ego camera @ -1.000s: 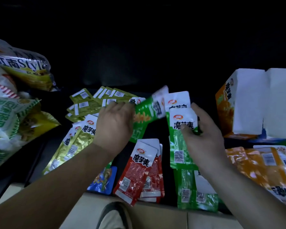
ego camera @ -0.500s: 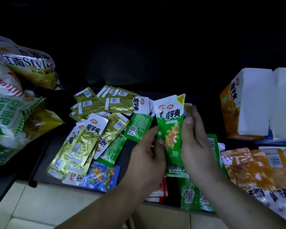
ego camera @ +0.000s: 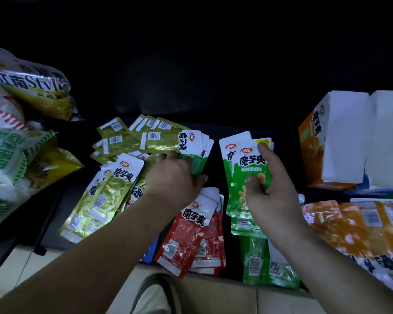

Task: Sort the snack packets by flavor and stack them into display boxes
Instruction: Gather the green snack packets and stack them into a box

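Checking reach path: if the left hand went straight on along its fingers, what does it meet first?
The green packet lying partly under the gold packets, right at the fingertips of the left hand. It may already touch it; depth is unclear.

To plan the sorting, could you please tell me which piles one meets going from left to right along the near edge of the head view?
large snack bags → gold packets → red packets → green packets → orange packets

I'm counting one orange display box [ego camera: 310,141] at right, roughly three red packets [ego camera: 183,234] lower middle, about four big snack bags [ego camera: 7,159] piling left.
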